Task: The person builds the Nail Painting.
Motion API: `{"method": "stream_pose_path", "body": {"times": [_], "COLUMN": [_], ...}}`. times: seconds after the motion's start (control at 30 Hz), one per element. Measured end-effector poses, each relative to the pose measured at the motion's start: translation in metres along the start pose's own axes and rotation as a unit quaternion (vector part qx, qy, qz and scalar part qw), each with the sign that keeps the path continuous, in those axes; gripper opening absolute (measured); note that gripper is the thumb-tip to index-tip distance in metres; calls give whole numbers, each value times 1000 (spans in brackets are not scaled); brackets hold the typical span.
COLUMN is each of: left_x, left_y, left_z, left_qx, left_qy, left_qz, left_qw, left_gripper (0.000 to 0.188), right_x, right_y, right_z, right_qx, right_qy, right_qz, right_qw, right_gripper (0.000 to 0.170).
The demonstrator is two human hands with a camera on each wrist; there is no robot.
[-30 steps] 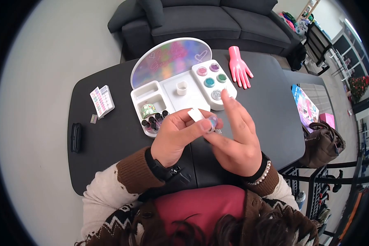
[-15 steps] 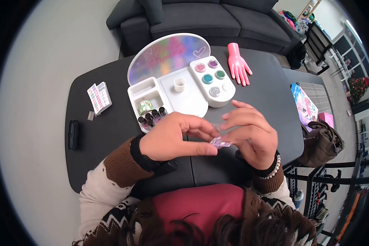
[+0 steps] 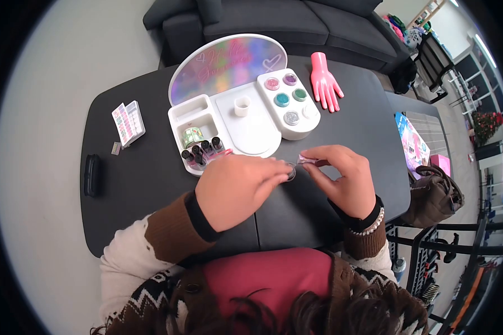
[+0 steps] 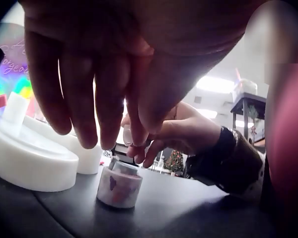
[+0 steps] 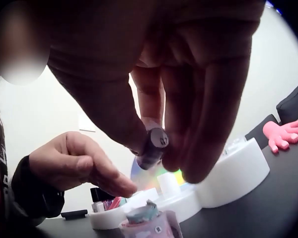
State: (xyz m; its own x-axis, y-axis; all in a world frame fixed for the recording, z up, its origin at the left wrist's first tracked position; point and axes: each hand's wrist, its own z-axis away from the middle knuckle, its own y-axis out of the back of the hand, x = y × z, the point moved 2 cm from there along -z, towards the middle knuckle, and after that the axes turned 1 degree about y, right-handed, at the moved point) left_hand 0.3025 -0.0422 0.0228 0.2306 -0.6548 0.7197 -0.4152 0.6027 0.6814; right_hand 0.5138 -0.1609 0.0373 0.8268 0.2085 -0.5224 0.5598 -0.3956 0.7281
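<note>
My right hand [image 3: 346,176] pinches a small purple roll-like piece with a printed round end [image 5: 158,141] between thumb and fingertips. In the head view it shows as a small pale purple bit [image 3: 304,160]. My left hand [image 3: 235,184] hangs palm down with its fingers extended, holding nothing visible. Just beyond its fingertips, a short round roll with a patterned pale wall [image 4: 118,189] stands on the table. From the right wrist, that roll [image 5: 146,227] has a pinkish side and a loose end sticking out. Only its clear rim [image 3: 290,172] shows from above.
Ahead stands a white nail station [image 3: 248,131] with a small white cup [image 3: 242,106], glitter pots [image 3: 281,100] and several black-capped bottles [image 3: 198,153]. A pink model hand [image 3: 325,84] lies right; a sticker case [image 3: 129,124] and dark pouch [image 3: 92,176] lie left.
The pale purple piece has passed from my left fingers into my right fingertips. My hands have drawn apart a little, and the left has turned palm down beside the round roll.
</note>
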Motion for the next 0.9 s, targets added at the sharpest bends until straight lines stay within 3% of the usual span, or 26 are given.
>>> {"method": "stream_pose_path", "body": {"times": [0.03, 0.13, 0.2, 0.33, 0.73, 0.9], "left_x": [-2, -4, -10, -11, -9, -6], "left_y": [-4, -14, -23, -25, -22, -21], "left_z": [2, 5, 8, 8, 6, 6], "left_qx": [0, -19, 23, 13, -53, -86], "left_qy": [1, -42, -116, -109, -101, -66], "left_qz": [2, -104, -195, -226, -226, -222], "left_qw": [1000, 994, 974, 968, 968, 969], "left_gripper": [25, 27, 28, 30, 27, 26], "right_x": [6, 12, 9, 6, -6, -11], "right_y": [-4, -12, -16, -19, -29, -29], "right_z": [3, 7, 7, 9, 8, 6], "right_qx": [-40, -81, -93, -99, -100, -124], "right_qy": [-70, -91, -98, -117, -4, -8], "right_qz": [-49, -107, -95, -53, 60, 82], "right_qw": [996, 987, 986, 987, 993, 989], "right_gripper": [20, 18, 19, 17, 8, 10]}}
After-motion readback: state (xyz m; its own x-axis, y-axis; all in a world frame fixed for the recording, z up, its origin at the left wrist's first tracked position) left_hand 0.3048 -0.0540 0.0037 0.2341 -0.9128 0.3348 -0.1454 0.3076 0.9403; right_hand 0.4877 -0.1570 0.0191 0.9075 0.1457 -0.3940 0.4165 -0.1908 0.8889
